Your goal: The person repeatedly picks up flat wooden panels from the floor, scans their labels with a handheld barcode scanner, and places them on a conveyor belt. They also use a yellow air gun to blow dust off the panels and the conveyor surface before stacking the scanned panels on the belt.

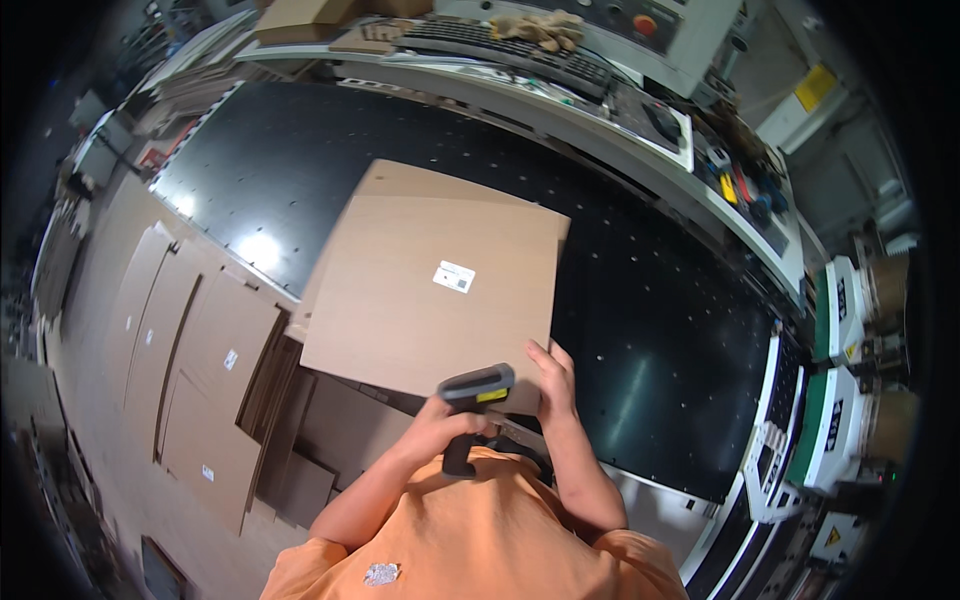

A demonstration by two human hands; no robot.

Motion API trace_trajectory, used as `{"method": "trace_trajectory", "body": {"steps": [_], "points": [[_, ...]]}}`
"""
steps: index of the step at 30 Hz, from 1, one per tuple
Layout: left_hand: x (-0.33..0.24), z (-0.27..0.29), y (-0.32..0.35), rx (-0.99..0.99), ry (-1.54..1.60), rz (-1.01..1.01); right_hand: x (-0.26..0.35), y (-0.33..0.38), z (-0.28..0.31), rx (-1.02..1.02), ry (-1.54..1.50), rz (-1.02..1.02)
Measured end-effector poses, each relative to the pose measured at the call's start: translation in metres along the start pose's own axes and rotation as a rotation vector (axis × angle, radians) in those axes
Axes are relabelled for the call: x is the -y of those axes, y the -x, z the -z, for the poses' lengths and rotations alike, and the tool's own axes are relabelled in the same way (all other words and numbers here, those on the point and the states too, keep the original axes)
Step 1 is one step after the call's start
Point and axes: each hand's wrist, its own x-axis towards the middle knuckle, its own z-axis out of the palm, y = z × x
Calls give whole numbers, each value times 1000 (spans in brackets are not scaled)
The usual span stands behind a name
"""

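Note:
My left hand point(452, 420) grips a dark handheld scanner point(476, 388) with a yellow strip, its head pointing at a brown board. My right hand point(553, 380) holds the near edge of that flat brown board point(430, 300), which lies on top of another board of the same colour over the black machine table point(650, 340). A small white label point(454, 276) sits near the middle of the top board. My orange sleeves and shirt fill the lower middle of the view.
Several brown boards point(200, 370) lie stacked and spread on the floor to the left. A grey console with a keyboard point(510, 45), gloves point(540, 28) and a mouse point(662, 122) runs along the far side. White and green machine units point(830, 400) stand at the right.

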Motion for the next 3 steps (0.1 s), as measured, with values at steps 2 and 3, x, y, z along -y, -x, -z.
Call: {"method": "trace_trajectory", "body": {"steps": [2, 3], "points": [[-18, 15, 9, -32, -45, -99, 13, 13, 28, 11, 55, 2], [-37, 35, 16, -182, -185, -76, 23, 13, 39, 145, -25, -51]]}}
